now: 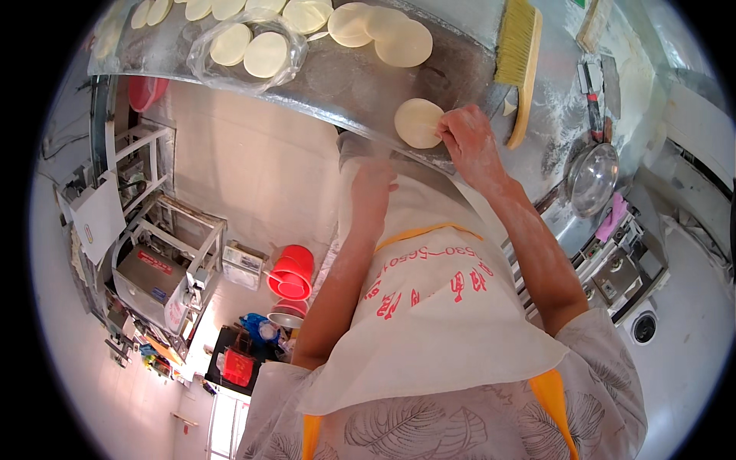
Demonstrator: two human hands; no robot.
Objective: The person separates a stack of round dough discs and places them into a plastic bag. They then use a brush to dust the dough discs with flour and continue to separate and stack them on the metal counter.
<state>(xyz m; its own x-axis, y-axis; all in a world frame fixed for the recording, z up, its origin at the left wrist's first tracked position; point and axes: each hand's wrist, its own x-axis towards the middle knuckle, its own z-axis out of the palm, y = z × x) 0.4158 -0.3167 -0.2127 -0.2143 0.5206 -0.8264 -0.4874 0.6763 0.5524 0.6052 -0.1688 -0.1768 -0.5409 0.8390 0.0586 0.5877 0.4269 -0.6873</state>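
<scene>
A pale, flat dough round [418, 123] lies near the front edge of the dark, floured worktop [337, 84]. My right hand [471, 146], dusted with flour, pinches the right edge of this round between thumb and fingers. Smeared by motion, my left hand [373, 188] hovers in front of my apron, short of the worktop edge, so its fingers do not show clearly. Farther back, several overlapping dough rounds [402, 44] lie on the worktop. Two more rounds [265, 55] rest on a clear plastic bag [203, 61] to the left.
A bench brush [525, 77] with a wooden handle lies right of the dough. Farther right are a scraper with a red-and-black handle [594, 111] and a shiny metal bowl [594, 180]. Red buckets [291, 272] and a metal-framed machine [157, 276] stand on the floor at left.
</scene>
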